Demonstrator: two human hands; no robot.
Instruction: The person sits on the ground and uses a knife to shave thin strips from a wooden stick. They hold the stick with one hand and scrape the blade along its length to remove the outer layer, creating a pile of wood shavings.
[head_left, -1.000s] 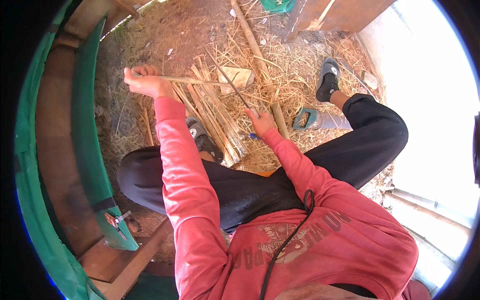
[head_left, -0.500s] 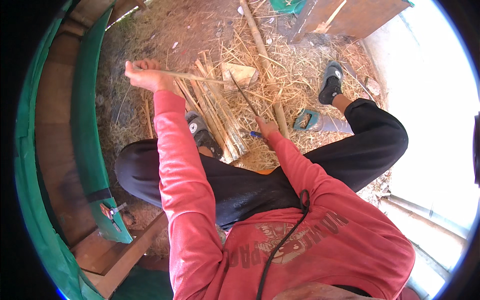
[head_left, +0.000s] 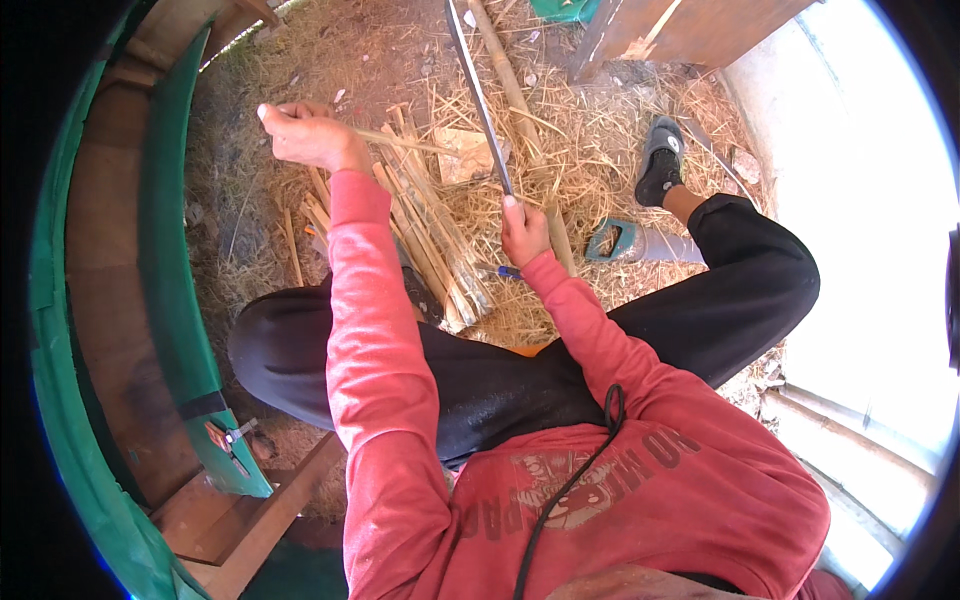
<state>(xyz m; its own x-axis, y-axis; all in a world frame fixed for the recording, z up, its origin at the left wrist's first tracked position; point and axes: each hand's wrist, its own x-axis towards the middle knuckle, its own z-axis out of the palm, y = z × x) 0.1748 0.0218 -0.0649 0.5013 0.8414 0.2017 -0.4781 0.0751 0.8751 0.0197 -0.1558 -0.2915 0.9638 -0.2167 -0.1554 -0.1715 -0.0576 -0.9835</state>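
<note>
In the upper left of the frame, the left hand (head_left: 318, 138) curls its fingers around a thin, straw-coloured wooden strip (head_left: 402, 141), which runs rightward toward a pale, flat, angular block (head_left: 458, 165) at upper centre. Near the centre, the right hand (head_left: 525, 236) closes around the lower end of a long, narrow metal blade (head_left: 477, 97) that points to the top edge. Below the strip lies a bundle of split, light-brown wooden sticks (head_left: 425, 225); right of centre rests a teal-handled saw (head_left: 625, 240) on dry yellow straw (head_left: 595, 150).
</note>
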